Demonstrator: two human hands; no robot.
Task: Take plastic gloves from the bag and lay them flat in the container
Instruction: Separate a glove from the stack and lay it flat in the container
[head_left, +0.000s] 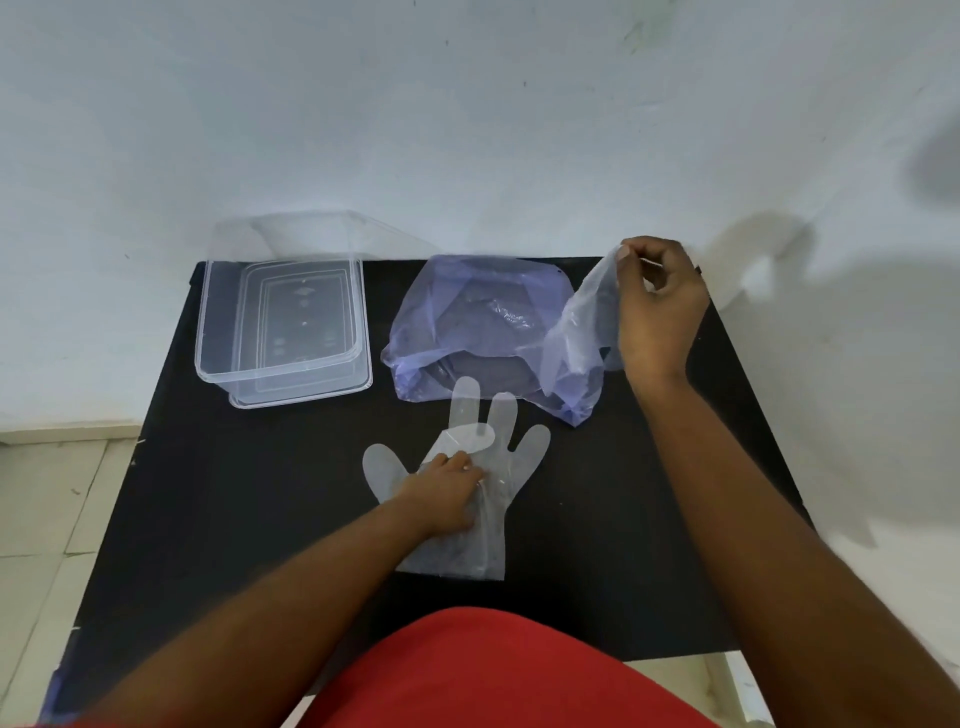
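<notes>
A clear plastic glove (511, 441) lies spread on the black table (260, 493), one finger folded over. My left hand (447, 493) rests on its palm area, fingers pinched on the plastic. My right hand (657, 306) is raised over the table's far right and pinches a second clear glove (576, 332), which hangs down crumpled beside the bag. The bluish translucent bag (467, 322) sits at the back middle with its mouth toward me and more plastic inside. The clear container (283, 322) stands at the back left with nothing in it.
The container rests on its clear lid (301, 397). A white wall rises right behind the table. Tiled floor shows at the left. My red shirt fills the bottom of the view.
</notes>
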